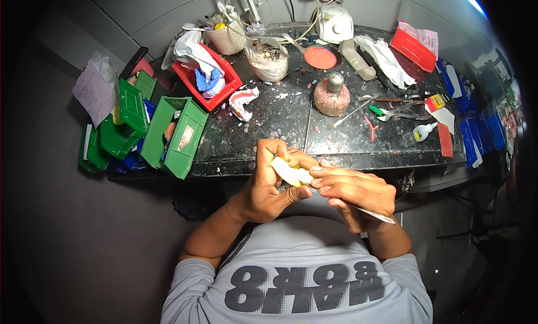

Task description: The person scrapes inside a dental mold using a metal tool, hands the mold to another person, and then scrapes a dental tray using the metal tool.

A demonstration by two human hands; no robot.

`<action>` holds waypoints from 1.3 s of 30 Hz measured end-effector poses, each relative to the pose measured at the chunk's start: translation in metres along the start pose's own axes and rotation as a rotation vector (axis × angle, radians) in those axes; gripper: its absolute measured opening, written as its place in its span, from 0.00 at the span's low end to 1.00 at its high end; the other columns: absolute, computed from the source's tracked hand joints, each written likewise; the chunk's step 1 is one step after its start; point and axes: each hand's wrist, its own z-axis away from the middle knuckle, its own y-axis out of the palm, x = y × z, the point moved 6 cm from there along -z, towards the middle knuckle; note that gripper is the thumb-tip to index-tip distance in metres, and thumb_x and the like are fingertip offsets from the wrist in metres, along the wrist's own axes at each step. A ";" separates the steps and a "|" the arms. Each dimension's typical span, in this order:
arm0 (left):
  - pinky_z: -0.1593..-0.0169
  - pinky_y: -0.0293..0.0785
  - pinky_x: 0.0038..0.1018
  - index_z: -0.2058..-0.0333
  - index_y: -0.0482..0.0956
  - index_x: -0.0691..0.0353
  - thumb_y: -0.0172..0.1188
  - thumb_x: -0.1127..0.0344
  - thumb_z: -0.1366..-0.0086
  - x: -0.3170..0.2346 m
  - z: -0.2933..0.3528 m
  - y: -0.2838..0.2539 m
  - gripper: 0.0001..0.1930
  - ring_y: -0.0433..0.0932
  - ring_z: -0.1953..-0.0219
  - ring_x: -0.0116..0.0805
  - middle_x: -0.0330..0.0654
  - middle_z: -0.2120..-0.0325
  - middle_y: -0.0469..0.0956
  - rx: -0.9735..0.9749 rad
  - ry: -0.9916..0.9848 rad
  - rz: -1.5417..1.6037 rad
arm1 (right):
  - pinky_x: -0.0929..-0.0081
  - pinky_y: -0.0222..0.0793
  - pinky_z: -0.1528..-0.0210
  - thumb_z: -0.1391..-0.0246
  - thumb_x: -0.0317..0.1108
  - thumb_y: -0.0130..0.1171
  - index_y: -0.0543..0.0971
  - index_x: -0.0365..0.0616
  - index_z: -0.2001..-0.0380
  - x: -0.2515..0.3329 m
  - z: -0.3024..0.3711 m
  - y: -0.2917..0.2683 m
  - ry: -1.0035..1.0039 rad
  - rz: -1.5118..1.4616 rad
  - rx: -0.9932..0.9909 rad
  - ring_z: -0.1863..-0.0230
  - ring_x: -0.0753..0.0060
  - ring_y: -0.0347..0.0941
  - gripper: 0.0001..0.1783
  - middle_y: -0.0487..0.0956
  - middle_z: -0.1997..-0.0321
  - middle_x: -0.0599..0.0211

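Note:
My left hand (270,181) is closed around a curved, pale yellow plaster piece (288,173) that looks like a dental cast, held just off the bench's front edge. My right hand (356,192) meets it from the right, fingertips on its right end. A slim hand tool (376,215) lies in the right hand's grip; its light-coloured end sticks out below the palm, and its other end is hidden by the fingers. On the bench beyond, a white dental model with a pink wax rim (243,104) rests left of a round glass spirit burner with a metal cap (332,94).
Green bins (178,139) and a red bin (227,91) crowd the left side. Farther back stand a woven cup of tools (227,37), a bag-lined pot (267,59) and a pink dish (320,57). Pliers (400,111), a small white bottle (424,132) and blue bins (471,142) are at right.

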 end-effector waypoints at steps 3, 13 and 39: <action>0.38 0.69 0.39 0.50 0.51 0.60 0.69 0.67 0.31 -0.001 -0.001 0.002 0.30 0.78 0.47 0.40 0.58 0.52 0.79 -0.002 -0.043 0.088 | 0.49 0.83 0.45 0.40 0.28 0.68 0.84 0.31 0.63 0.002 0.001 0.000 -0.058 0.039 0.022 0.51 0.46 0.87 0.08 0.88 0.61 0.47; 0.40 0.71 0.45 0.51 0.49 0.57 0.71 0.63 0.32 -0.013 -0.003 0.002 0.32 0.77 0.48 0.47 0.61 0.56 0.79 0.032 -0.010 -0.050 | 0.49 0.84 0.45 0.40 0.30 0.69 0.85 0.32 0.61 0.014 0.002 0.000 -0.096 0.034 0.036 0.50 0.44 0.86 0.10 0.87 0.57 0.47; 0.44 0.70 0.43 0.52 0.49 0.57 0.72 0.64 0.34 -0.036 -0.004 0.006 0.33 0.77 0.51 0.48 0.64 0.54 0.78 0.079 0.206 -0.211 | 0.55 0.84 0.44 0.46 0.33 0.73 0.86 0.37 0.57 0.020 -0.001 0.001 -0.075 -0.093 0.124 0.43 0.48 0.83 0.15 0.88 0.53 0.53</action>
